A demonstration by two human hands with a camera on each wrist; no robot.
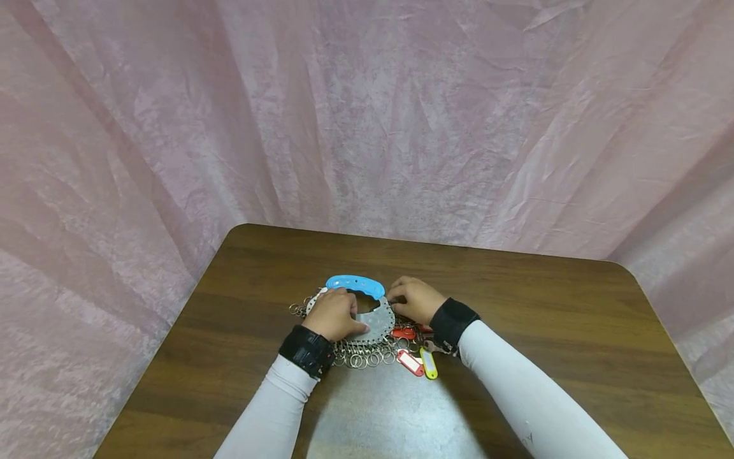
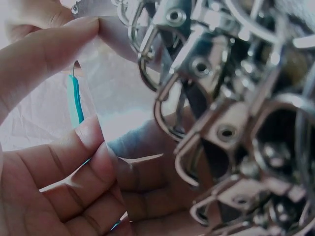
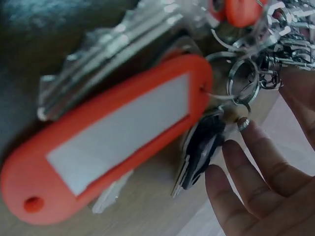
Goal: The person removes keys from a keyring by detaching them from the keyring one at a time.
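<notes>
A metal key holder plate [image 1: 378,324] with a blue handle [image 1: 355,284] has clips and rings along its curved edge. My left hand [image 1: 335,315] grips the plate, thumb on its face and fingers behind it. The left wrist view shows the row of metal clips [image 2: 197,69] close up. Beside the plate's right edge, my right hand [image 1: 417,299] has its fingertips [image 3: 242,124] at a small ring among the clips, with the fingers fairly straight and spaced from the thumb. Keys [image 3: 197,150] and a red tag [image 3: 128,132] hang nearby.
The wooden table [image 1: 516,287] lies under the holder. A yellow tag [image 1: 429,364] and a red tag [image 1: 410,363] lie near the holder's lower right. Pink curtains [image 1: 390,127] hang behind the table's far edge.
</notes>
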